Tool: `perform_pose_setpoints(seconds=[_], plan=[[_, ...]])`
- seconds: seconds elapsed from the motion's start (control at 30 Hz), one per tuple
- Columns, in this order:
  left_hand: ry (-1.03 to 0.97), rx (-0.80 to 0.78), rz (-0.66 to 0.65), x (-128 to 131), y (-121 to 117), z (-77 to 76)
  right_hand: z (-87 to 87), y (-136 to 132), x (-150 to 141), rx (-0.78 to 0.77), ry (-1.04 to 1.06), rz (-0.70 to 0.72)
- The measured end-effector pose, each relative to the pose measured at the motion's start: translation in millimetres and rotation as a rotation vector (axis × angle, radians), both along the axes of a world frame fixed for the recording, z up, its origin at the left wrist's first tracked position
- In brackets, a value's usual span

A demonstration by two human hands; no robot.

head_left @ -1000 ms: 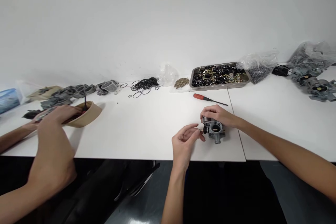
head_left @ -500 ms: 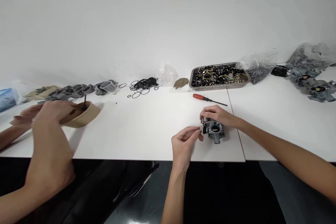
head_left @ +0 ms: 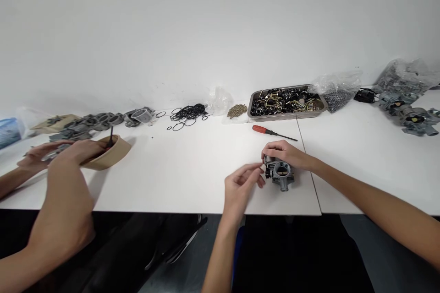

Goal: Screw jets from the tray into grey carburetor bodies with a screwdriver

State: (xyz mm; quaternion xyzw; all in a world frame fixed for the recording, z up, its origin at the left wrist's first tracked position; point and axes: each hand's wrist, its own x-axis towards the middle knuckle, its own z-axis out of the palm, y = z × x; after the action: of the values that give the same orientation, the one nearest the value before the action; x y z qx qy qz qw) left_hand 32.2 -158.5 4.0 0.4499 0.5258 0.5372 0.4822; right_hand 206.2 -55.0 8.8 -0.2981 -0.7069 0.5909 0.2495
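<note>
"Where's the carburetor (head_left: 280,174)?"
"Held by the right hand (head_left: 282,150), just beside the left hand (head_left: 241,181); whether that one pinches anything, I can't tell."
"Risk?"
"It could rock if the right grip slackens: lumpy grey metal on smooth tabletop (head_left: 192,165)."
"Beyond the right hand?"
"A screwdriver (head_left: 270,132), red-handled, slim dark shaft."
</note>
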Motion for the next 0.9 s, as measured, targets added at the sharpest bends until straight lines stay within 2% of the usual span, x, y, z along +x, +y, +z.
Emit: perform_pose_setpoints(seconds=[0.07,0.13,0.17,0.2,0.27,0.3,0.4,0.5,0.57,0.63,0.7,0.8,0.9], plan=[[0.177,0.069,0.001,-16,29,11.5,1.1,0,0,0.002,-0.008,0.003],[0.409,0.199,-0.008,-28,69,21.4,2.3,-1,0,-0.011,-0.008,0.007],[0.544,0.276,-0.062,-31,91,24.3,2.8,-1,1,-0.022,-0.007,0.007],[0.686,0.327,-0.172,-32,111,25.1,3.1,-1,1,-0.034,-0.008,0.007],[0.944,0.401,-0.406,-27,143,20.4,3.3,-2,1,-0.059,-0.016,0.003],[1.054,0.415,-0.458,-24,154,15.2,3.2,-2,1,-0.072,-0.02,0.0],[1.194,0.425,-0.395,-18,168,-3.9,2.3,-3,0,-0.116,-0.018,0.0],[1.018,0.347,-0.371,-31,169,-12.7,2.1,-3,0,-0.15,-0.016,0.0],[0.756,0.228,-0.398,-48,170,-9.0,2.7,-3,0,-0.166,-0.013,0.006],[0.433,0.147,-0.362,-67,174,-1.1,3.8,-2,1,-0.175,-0.003,0.024],[0.122,0.158,-0.241,-82,181,6.4,4.8,-2,2,-0.178,0.001,0.043],[-0.27,0.213,0.024,-97,189,12.0,6.4,-3,3,-0.158,-0.007,0.052],[-0.468,0.229,0.239,-112,196,10.8,12.3,3,6,-0.033,-0.064,-0.023]])
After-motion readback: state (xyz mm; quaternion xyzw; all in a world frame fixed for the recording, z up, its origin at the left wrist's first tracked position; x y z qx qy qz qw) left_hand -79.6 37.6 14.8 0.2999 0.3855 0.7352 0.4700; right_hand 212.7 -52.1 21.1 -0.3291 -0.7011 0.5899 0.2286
